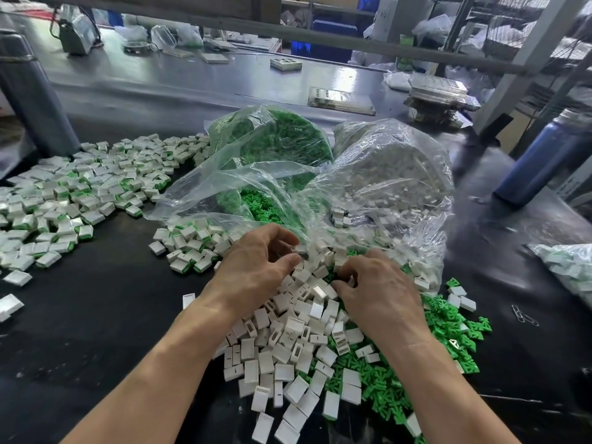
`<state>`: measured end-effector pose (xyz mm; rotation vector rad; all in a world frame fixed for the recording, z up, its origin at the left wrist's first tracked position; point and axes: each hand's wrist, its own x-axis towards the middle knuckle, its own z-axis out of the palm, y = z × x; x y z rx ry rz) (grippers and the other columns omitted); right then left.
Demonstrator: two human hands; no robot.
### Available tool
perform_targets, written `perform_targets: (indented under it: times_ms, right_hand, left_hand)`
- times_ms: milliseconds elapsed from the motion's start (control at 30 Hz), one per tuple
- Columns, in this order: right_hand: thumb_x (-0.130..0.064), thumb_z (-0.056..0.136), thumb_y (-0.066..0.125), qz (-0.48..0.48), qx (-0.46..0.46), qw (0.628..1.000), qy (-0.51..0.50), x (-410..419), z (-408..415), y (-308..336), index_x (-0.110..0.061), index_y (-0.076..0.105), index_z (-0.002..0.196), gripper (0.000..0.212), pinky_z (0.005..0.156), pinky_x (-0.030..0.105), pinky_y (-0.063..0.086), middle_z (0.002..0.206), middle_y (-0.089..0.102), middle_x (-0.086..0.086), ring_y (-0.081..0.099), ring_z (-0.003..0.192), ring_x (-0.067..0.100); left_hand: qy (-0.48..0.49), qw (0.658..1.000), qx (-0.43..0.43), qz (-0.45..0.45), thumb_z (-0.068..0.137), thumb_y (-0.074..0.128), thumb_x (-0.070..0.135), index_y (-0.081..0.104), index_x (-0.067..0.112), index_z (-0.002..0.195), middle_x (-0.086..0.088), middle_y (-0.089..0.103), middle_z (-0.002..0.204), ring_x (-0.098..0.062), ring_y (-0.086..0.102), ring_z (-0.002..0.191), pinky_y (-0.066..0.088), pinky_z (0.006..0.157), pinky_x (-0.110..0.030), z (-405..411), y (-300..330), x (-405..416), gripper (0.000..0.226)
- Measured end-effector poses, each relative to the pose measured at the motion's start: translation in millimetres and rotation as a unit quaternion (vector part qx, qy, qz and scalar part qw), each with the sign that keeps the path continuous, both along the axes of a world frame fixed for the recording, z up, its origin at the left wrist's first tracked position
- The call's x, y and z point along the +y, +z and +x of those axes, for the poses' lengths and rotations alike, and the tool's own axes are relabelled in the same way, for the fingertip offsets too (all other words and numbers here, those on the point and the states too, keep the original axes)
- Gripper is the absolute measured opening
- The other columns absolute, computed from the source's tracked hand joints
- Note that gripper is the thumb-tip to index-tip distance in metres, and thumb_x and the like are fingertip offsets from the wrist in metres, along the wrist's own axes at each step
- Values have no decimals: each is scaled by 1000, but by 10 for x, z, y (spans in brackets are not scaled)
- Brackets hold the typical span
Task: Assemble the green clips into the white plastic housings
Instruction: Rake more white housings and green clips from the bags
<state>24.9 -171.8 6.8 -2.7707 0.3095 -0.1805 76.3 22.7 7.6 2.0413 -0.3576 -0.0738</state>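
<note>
Reaching over the black tabletop (105,302), we see finished white-and-green assembled pieces (64,190) heaped toward its left edge, and our left hand (256,267) curls its fingers into the pile of small white rectangular plastic housings (288,347) at the centre. Our right hand (374,283) pinches into the same pile; we cannot tell what it grips. Loose bright green plastic clips (448,322) lie right of them, below clear plastic bags (368,174).
</note>
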Motion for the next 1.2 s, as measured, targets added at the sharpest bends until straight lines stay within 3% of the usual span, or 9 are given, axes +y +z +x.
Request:
perform_targets:
  times_ms: [333, 500, 600, 733, 900, 1033, 1200]
  right_hand:
    - [-45, 99, 64, -7, -5, 1000, -2, 16, 7, 11, -30, 69, 103, 16, 90, 33, 53, 102, 51, -11, 56, 93, 12]
    - [-42, 103, 58, 1, -43, 999, 7, 26, -5, 23, -27, 66, 105, 18, 89, 29, 53, 101, 55, -10, 59, 89, 10]
    - [-35, 102, 61, 64, -112, 991, 21, 24, -14, 30, -24, 66, 101, 12, 84, 28, 55, 96, 65, -9, 64, 85, 10]
    - [-25, 98, 68, 346, -150, 926, 23, 43, -42, 26, -25, 70, 94, 5, 62, 19, 55, 81, 72, -6, 68, 71, 4]
    - [-20, 98, 67, 534, -146, 833, 29, 54, -57, 51, -14, 75, 97, 9, 51, 25, 51, 77, 72, 6, 61, 59, 13]
    - [-15, 99, 66, 594, -155, 788, 47, 75, -73, 82, -12, 76, 96, 11, 47, 27, 50, 76, 69, 13, 57, 57, 19]
    - [-9, 99, 65, 615, -163, 769, 60, 90, -88, 111, -14, 77, 99, 13, 49, 26, 52, 81, 69, 23, 60, 59, 19]
  left_hand:
    - [0, 1000, -1, 15, 93, 76, 22, 65, 31, 105, 10, 69, 93, 9, 64, 87, 51, 73, -6, -2, 14, -23, 19]
    - [-5, 1000, -1, 18, 92, 77, 17, 65, 30, 104, 10, 68, 93, 9, 64, 86, 51, 74, -6, -12, 30, -30, 22]
    - [-6, 1000, 15, -12, 92, 77, 14, 66, 30, 104, 8, 70, 95, 3, 67, 87, 54, 78, -11, -6, 39, -20, 23]
    - [-26, 989, 83, -118, 92, 74, 4, 68, 22, 108, 7, 78, 94, -10, 75, 89, 62, 81, -28, -6, 83, -11, 24]
    - [-69, 956, 139, -248, 83, 73, 13, 63, 8, 116, -4, 80, 108, -21, 77, 91, 60, 73, -25, -5, 142, 6, 35]
    - [-89, 940, 151, -293, 80, 76, 13, 63, 6, 116, -11, 79, 110, -20, 75, 85, 58, 69, -24, -7, 133, -1, 39]
    - [-91, 956, 120, -250, 76, 80, 21, 69, 15, 109, -8, 79, 104, -10, 71, 83, 55, 69, -18, -27, 139, -30, 35]
